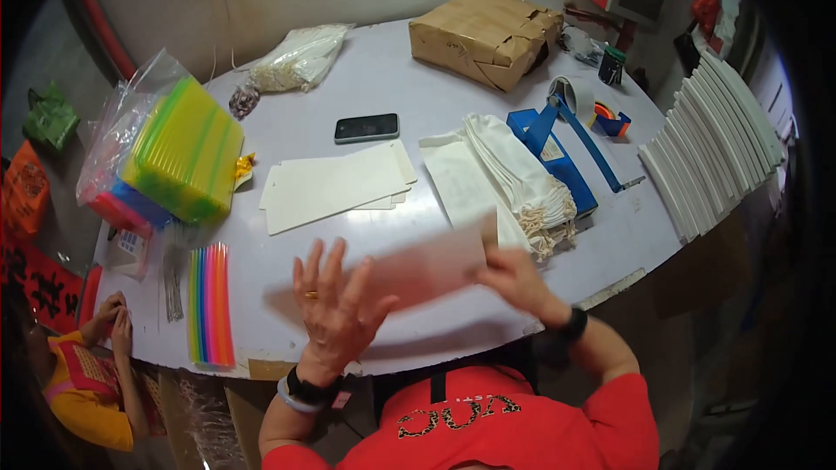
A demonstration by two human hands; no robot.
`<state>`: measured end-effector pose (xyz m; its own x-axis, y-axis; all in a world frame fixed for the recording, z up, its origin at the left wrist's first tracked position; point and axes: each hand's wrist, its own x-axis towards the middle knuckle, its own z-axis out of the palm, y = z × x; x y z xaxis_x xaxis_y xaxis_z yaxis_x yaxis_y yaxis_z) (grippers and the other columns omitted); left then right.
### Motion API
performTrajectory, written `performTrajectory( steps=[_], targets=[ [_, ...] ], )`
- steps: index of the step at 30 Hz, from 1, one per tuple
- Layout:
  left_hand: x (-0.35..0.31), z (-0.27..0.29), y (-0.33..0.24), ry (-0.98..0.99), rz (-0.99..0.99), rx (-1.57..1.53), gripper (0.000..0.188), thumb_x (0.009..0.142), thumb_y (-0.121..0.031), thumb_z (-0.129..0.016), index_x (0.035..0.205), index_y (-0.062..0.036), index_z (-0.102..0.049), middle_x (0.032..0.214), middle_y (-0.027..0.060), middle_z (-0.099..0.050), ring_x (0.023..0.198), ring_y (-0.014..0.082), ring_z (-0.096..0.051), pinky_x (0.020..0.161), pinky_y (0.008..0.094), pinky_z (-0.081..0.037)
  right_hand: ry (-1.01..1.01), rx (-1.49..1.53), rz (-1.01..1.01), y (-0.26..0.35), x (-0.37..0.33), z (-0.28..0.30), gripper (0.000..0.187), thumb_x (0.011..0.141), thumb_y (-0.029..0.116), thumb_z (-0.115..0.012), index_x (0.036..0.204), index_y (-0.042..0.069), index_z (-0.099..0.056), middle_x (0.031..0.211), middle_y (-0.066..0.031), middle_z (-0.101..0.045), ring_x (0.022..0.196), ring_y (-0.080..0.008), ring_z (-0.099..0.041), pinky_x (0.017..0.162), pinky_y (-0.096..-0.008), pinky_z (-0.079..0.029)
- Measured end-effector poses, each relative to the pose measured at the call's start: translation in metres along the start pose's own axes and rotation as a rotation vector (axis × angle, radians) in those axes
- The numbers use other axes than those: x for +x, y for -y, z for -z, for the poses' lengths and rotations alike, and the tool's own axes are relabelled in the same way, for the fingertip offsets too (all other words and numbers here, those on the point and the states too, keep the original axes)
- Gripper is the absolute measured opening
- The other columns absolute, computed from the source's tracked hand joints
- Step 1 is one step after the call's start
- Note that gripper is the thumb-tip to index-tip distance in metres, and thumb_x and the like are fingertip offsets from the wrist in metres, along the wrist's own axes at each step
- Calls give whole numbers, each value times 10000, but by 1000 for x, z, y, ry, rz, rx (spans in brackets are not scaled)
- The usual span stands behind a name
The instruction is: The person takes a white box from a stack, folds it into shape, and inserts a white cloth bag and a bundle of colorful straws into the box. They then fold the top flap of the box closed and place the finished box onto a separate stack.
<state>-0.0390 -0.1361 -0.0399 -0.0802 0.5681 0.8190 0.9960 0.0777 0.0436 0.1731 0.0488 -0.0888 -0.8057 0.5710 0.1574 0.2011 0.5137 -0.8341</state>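
Note:
My right hand (520, 280) grips the right end of a flat, pale rectangular piece (427, 268), with the thumb toward its edge. The piece is smeared by motion and tilts up to the right above the table's near side. At its left part, my left hand (335, 309) is raised with fingers spread; whether it touches the piece I cannot tell. Just beyond lie several overlapping white cards (331, 187). White cloth drawstring bags (505, 161) are piled to their right, cord ends toward me. A row of coloured straws (210, 305) lies left of my left hand.
A black phone (367, 128), brown paper package (479, 35) and blue hand sealer (562, 157) stand farther back. White panels (710, 148) are stacked at right. Bagged yellow-green straws (183, 148) and thin metal rods (171, 283) sit left. Another person's hands (113, 318) rest at the left edge.

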Motion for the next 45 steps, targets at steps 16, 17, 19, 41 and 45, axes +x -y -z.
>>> performTrajectory(
  steps=[16,17,19,41,45],
  targets=[
    [-98,12,-82,482,463,-735,398,742,-201,-790,1063,-21,-639,894,136,-678,766,266,-671,648,322,-535,360,521,-255,19,-96,-41,213,944,145,-565,1071,-26,-583,892,-32,-637,787,-70,-548,694,-233,-462],
    [-99,15,-84,493,522,-753,355,744,-194,-787,1026,-25,-655,867,132,-680,765,267,-671,656,322,-536,357,522,-259,18,-96,-42,213,944,145,-565,1071,-26,-583,892,-32,-637,787,-70,-548,694,-233,-462],
    [-101,16,-86,539,596,-762,321,754,-184,-778,1004,-20,-662,849,138,-679,758,261,-672,653,316,-533,353,509,-233,9,-95,-49,197,936,148,-575,1036,-22,-577,851,-32,-620,761,-70,-538,676,-233,-456],
    [-54,-126,36,803,327,-398,228,879,-191,-572,1065,-64,-536,762,181,-626,712,397,-600,622,451,-470,47,-436,259,-28,35,-122,850,822,527,-597,1443,29,-299,1487,-267,-236,1397,-399,-206,1129,-538,-141],
    [-46,-89,46,760,311,-233,359,874,-231,-586,1192,-75,-527,1105,214,-566,1039,401,-538,852,473,-420,108,-547,232,-34,40,-128,835,831,567,-564,1417,17,-341,1490,-270,-227,1400,-405,-194,1129,-538,-136]
  ],
)
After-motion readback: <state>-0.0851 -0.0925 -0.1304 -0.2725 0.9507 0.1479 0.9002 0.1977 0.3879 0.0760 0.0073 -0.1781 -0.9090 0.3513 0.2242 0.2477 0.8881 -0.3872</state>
